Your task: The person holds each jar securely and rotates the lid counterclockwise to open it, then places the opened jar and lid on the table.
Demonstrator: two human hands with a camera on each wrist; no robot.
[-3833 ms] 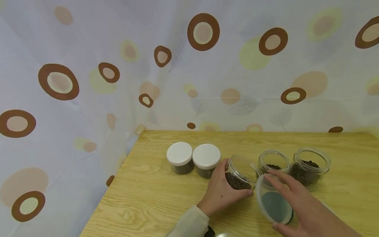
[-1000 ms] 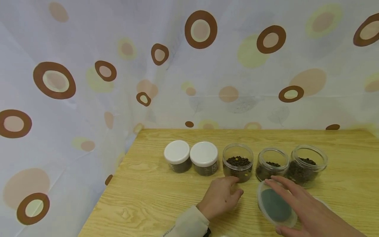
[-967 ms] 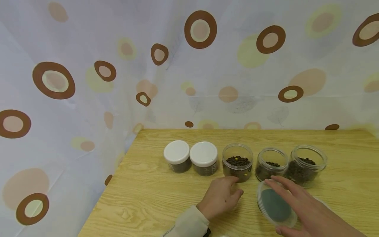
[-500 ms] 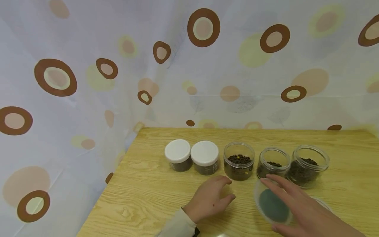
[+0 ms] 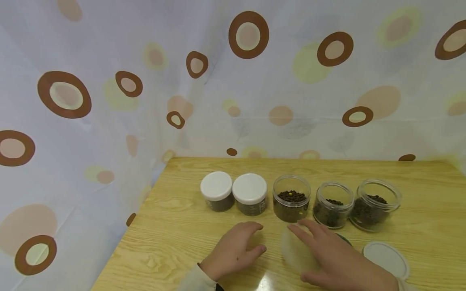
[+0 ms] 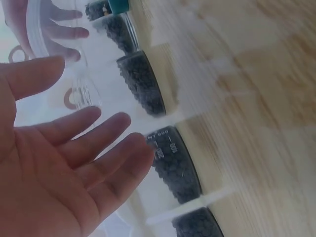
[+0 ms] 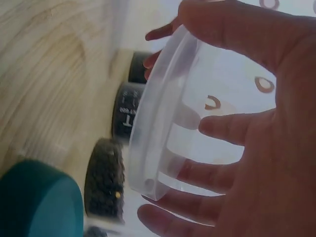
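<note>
My right hand (image 5: 335,258) holds a translucent plastic lid (image 7: 160,111) by its rim, thumb on one side and fingers on the other. In the head view the lid is tilted and blurred, left of the hand. My left hand (image 5: 233,250) is held in front of the jars, palm facing the lid, with loosely bent fingers and nothing in them. Beyond the hands stands an open clear jar (image 5: 291,212) of dark pellets with a few yellow bits. To its right are a smaller open jar (image 5: 332,216) and a wider open jar (image 5: 372,214), both holding dark pellets.
Two jars with white lids, one outer (image 5: 217,186) and one inner (image 5: 250,189), stand left of the open ones. A white lid (image 5: 386,259) lies at the right. A teal object (image 7: 44,200) is partly hidden by my right hand in the head view.
The jar that my left hand held tilted now stands upright in the row. My left hand has let go and drawn back left. My right hand has carried the translucent lid left, uncovering the white lid.
</note>
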